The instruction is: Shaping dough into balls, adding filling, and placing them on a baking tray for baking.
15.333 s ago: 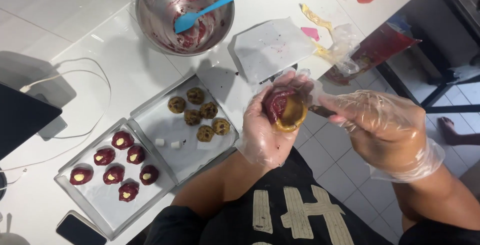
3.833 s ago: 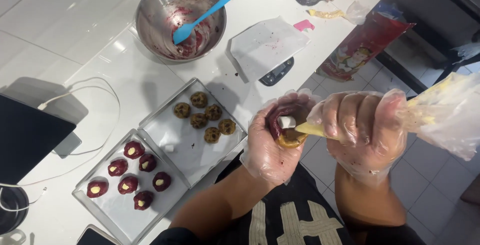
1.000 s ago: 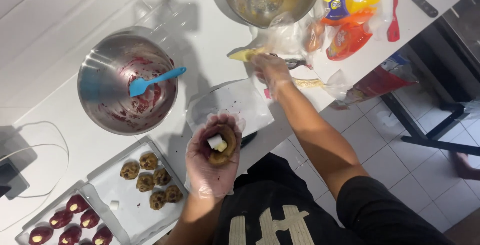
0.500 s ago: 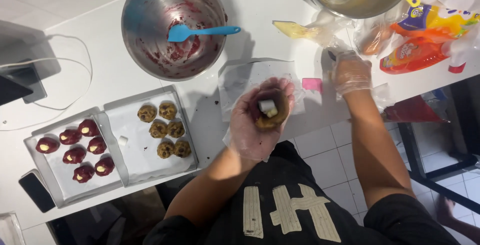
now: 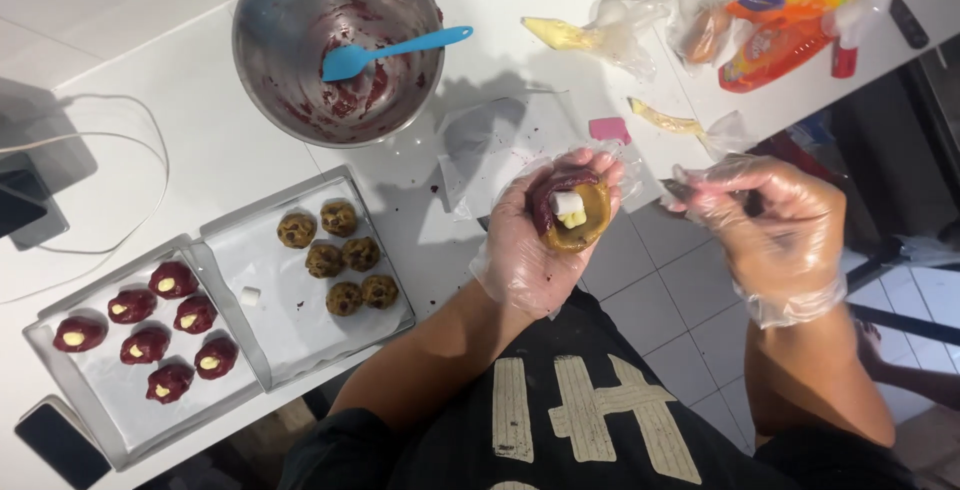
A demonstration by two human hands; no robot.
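The person's left hand point(image 5: 535, 245), in a clear plastic glove, cups a flattened round of brown-and-red cookie dough point(image 5: 572, 212) with a small white and yellow filling piece in its middle; its fingers point(image 5: 590, 165) curl around the dough's far edge, holding it just off the edge of the white table point(image 5: 150, 70). The right hand point(image 5: 775, 225), also gloved, is beside the dough to the right and apart from it, its fingers bent loosely inward; whether they grip anything cannot be told.

Left of the dough, on the table, lies a metal tray lined with white paper point(image 5: 300, 300) carrying six brown chocolate-chip dough balls point(image 5: 340, 255). Further left of the dough, touching that tray, a second lined tray point(image 5: 120, 410) holds seven dark red dough balls with pale centres point(image 5: 150, 325). Beyond the dough, toward the table's far side, stands a steel mixing bowl smeared with red batter point(image 5: 335, 45), a blue spatula point(image 5: 395, 50) resting inside it. A crumpled clear piping bag with yellow filling point(image 5: 590, 35) lies beyond the dough, right of that bowl.
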